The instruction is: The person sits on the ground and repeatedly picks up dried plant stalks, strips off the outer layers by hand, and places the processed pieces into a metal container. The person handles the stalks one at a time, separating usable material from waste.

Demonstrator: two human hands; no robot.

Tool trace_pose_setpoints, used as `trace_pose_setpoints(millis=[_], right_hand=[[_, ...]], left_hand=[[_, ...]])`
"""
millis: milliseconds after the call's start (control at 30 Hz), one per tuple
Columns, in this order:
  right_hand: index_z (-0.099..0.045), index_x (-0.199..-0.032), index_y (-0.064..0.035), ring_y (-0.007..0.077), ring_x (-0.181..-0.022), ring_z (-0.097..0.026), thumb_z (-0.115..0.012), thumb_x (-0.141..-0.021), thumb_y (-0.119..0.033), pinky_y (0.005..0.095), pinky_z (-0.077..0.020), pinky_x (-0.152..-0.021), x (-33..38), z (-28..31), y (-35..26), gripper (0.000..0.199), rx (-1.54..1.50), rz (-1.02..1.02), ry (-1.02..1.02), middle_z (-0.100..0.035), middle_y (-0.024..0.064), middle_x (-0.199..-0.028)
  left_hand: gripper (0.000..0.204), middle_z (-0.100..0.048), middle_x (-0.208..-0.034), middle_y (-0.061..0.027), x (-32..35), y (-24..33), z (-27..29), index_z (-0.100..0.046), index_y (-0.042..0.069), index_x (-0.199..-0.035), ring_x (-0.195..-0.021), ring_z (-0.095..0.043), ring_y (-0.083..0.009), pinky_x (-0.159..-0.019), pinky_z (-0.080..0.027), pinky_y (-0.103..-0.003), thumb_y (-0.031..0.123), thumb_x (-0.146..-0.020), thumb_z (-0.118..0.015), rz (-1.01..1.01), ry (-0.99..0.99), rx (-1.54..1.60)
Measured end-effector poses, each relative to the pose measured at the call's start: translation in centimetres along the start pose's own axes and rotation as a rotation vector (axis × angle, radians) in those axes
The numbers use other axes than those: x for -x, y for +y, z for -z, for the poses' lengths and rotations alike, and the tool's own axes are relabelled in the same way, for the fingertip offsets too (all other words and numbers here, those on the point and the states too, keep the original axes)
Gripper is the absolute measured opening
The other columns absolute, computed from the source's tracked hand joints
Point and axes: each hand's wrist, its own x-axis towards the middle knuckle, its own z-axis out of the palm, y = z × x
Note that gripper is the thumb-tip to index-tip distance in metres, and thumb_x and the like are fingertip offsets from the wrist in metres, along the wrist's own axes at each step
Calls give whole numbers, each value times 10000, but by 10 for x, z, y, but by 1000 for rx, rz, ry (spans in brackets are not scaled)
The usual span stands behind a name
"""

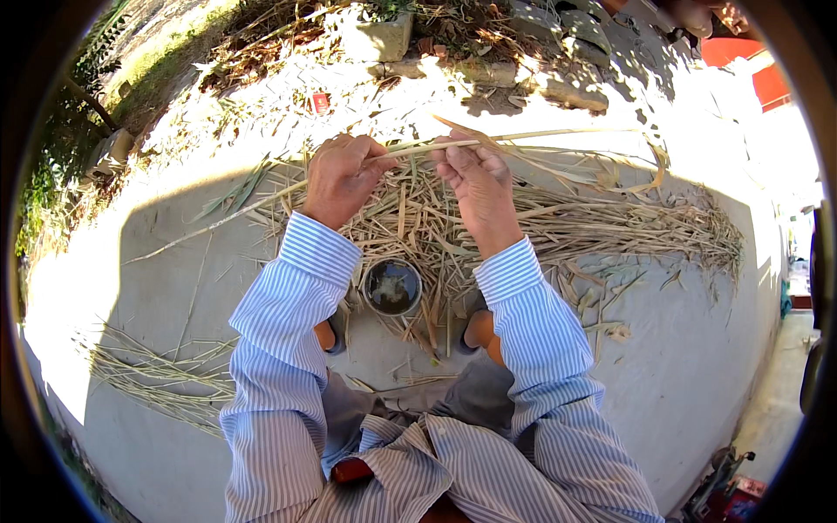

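A long pale reed stalk runs slantwise across both hands, its thin end toward the left. My left hand is closed round it. A short way to the right, my right hand pinches the stalk between thumb and fingers. Beyond that hand a dry leaf hangs off to the right. Beneath my hands lies a heap of dry stripped leaves and husks. A round container of dark liquid stands between my forearms, close to my feet.
A thick bundle of dry stalks lies to the right. Thin greenish stalks are piled at the left on the concrete floor. Far off are concrete blocks, a small red packet and a red object.
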Motion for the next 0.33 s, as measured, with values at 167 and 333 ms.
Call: trace_pose_setpoints(millis=[167,333], right_hand=[[-623,-1106,-43,137,-870,-647,-688,-879,-201,253,-518,-730,-9,16,-16,284,90,163,-14,-685,56,-962],[-625,-1138,-32,152,-914,-674,-693,-872,-290,236,-535,-752,-10,21,-17,377,292,182,22,-703,54,-931]], left_hand=[[120,-641,-693,-109,-5,-33,15,-666,32,-810,-631,-623,-247,-560,-468,-363,118,-763,-736,1,-15,88],[167,-679,-781,-106,-8,-17,9,-683,50,-885,-861,-644,-212,-888,-407,-410,202,-817,-703,-16,-139,-67]])
